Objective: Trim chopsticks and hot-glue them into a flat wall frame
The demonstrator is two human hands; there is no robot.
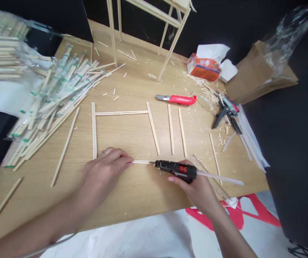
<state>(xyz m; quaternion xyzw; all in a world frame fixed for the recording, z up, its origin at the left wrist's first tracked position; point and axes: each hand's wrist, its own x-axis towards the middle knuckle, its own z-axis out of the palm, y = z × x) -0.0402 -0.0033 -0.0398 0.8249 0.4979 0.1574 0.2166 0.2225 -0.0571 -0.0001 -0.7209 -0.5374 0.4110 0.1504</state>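
My left hand [104, 172], its fingers pinched, holds a short pair of pale sticks [141, 162] low over the wooden table. In my right hand [195, 184] is a black glue gun [175, 169], its nozzle at the right end of those sticks. A translucent glue stick [221, 177] juts from the gun's back. Beyond my hands, a frame of sticks [121, 113] lies flat, with one crosspiece between two side pieces. Two separate stick pieces [171, 129] rest to the right of it.
A red cutter [180, 99] lies behind the frame. Wrapped chopsticks [59, 86] are heaped at left. A tall stick structure [167, 50] stands at the back. At right are a tissue box [204, 68], a paper bag [253, 77], a black tool [225, 114] and a clear ruler [213, 181].
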